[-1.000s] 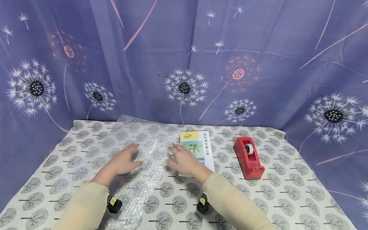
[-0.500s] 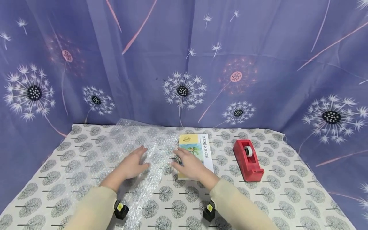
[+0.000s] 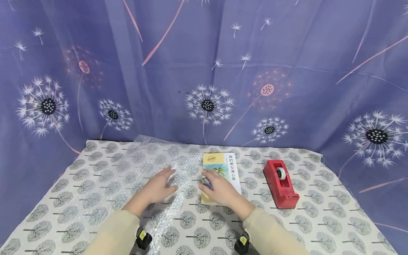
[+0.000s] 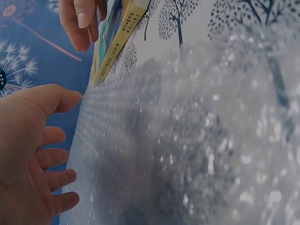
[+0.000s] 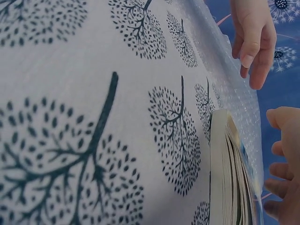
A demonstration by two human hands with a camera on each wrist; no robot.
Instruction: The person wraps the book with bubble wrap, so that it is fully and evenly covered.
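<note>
A sheet of clear bubble wrap point(image 3: 140, 148) lies over the left part of the patterned cloth. My left hand point(image 3: 157, 188) hovers above it, fingers relaxed and slightly spread, holding nothing. To its right lies a book point(image 3: 234, 179) with a yellow, white and blue illustrated cover. My right hand point(image 3: 220, 189) is over the book's lower left part and hides some of the cover. In the right wrist view, that hand point(image 5: 286, 164) appears raised above the book's page edges point(image 5: 229, 173), its fingers loosely bent. In the left wrist view, the book's yellow spine point(image 4: 122, 40) sits beside the bubble wrap point(image 4: 187, 159).
A red tape dispenser point(image 3: 280, 189) with a white roll of tape stands right of the book. Tree-patterned cloth point(image 3: 322, 212) covers the table. Behind it hangs a purple dandelion curtain point(image 3: 159, 88).
Both hands have drifted rightward; the right one now covers more of the book. The head view has tilted slightly up. The book, bubble wrap and tape dispenser have stayed put.
</note>
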